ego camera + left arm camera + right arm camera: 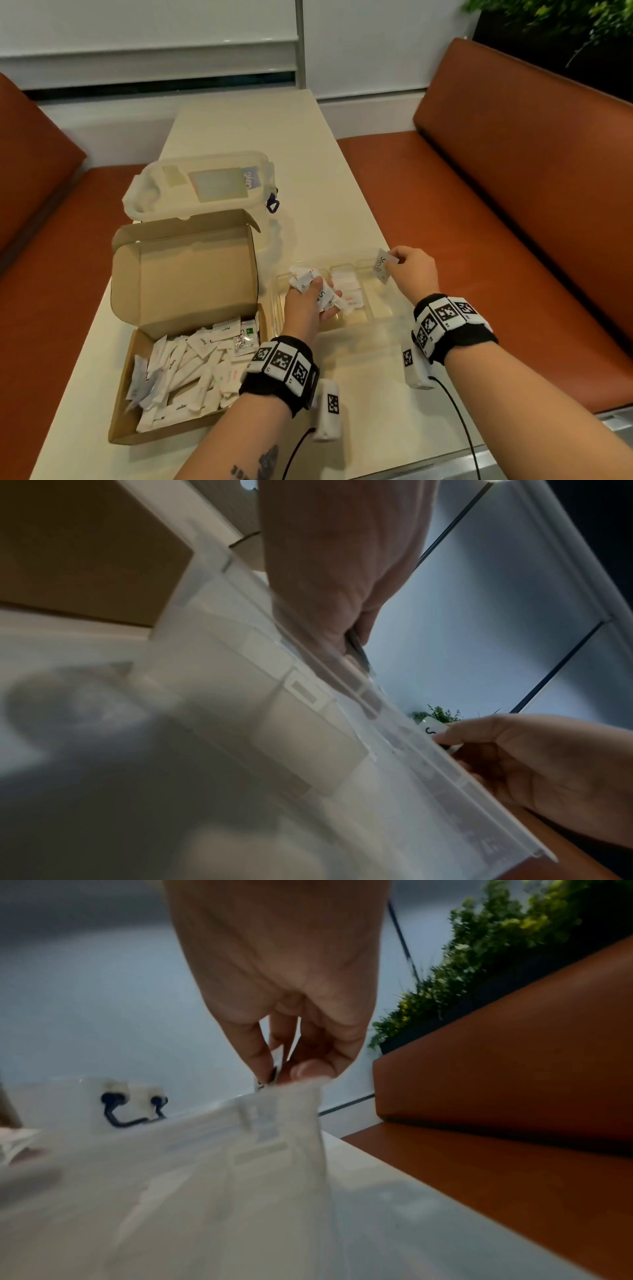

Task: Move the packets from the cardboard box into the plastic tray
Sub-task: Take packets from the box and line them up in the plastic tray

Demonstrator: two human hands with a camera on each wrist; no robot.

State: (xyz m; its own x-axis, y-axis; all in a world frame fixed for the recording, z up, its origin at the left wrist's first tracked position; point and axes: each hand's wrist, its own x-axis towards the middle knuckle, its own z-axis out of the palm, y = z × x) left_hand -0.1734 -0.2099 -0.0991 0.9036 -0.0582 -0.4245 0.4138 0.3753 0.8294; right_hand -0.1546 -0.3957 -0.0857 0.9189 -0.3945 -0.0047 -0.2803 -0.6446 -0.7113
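An open cardboard box (137,387) at the table's front left holds several white packets (185,370). Right of it stands the clear plastic tray (387,318) with divided compartments; a few packets (347,286) lie in its middle one. My left hand (308,301) hovers over the tray's left part and grips a bunch of packets (310,282). My right hand (407,270) is over the tray's far right compartment and pinches a single packet (383,269) between thumb and fingers; in the right wrist view the pinched packet (274,1073) shows just above the tray's rim (274,1096).
A lidded clear plastic container (202,186) with a blue latch stands behind the box's raised flap (185,267). Orange bench seats (496,212) flank the narrow table (257,137). Cables run from both wristbands off the table's front edge.
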